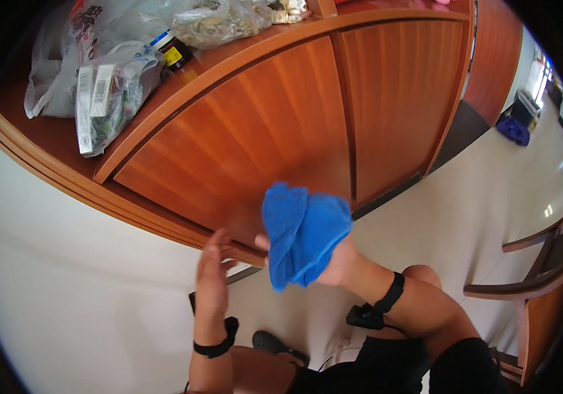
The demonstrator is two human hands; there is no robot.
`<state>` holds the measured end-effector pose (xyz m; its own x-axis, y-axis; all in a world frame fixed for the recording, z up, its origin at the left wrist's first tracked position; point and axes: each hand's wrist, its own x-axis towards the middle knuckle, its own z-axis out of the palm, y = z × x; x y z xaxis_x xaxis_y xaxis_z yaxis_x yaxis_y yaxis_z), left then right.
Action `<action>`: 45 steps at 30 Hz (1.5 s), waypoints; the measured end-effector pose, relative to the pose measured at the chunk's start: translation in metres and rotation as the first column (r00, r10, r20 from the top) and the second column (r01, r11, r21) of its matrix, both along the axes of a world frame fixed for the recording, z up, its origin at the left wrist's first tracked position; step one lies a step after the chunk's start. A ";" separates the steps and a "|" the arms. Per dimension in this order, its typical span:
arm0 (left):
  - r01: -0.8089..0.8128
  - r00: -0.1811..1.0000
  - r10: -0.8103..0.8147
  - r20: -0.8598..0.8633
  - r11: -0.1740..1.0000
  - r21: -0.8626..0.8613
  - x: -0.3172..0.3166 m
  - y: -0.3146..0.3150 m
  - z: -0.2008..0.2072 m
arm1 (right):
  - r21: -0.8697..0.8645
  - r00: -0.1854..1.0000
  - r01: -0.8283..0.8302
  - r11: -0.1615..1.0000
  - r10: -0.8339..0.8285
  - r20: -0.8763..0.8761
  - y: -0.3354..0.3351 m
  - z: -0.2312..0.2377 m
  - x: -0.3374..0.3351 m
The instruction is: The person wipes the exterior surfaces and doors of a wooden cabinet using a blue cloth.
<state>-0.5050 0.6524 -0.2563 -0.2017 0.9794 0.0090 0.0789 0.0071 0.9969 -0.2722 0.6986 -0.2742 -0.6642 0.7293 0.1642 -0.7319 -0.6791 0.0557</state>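
Head view: apparently mid-wipe, the right hand [342, 265], its grip too covered to tell, carries a crumpled blue fabric cloth [307, 236] before a reddish-brown wooden cabinet [248, 125], the empty left hand [212, 274] spread at left, the next stroke likely needing flat pressure.

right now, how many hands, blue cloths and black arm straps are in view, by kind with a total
Hands: 2 (left hand, right hand)
Blue cloth: 1
Black arm straps: 2 (left strap, right strap)
Total: 5
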 end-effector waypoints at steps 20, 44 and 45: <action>-0.200 0.979 0.202 0.037 0.979 -0.051 -0.064 0.006 0.004 | 0.685 -0.413 -0.727 -0.052 -0.763 -0.497 0.112 -0.050 -0.024; -0.133 0.990 0.133 0.043 0.991 0.000 -0.088 0.013 0.003 | 0.985 -0.762 -0.140 -0.100 -0.624 -0.172 0.136 -0.014 0.055; -0.131 0.990 0.131 0.045 0.991 -0.006 -0.088 0.013 0.003 | 0.931 -0.777 -0.338 -0.136 -0.517 -0.358 0.134 -0.016 0.052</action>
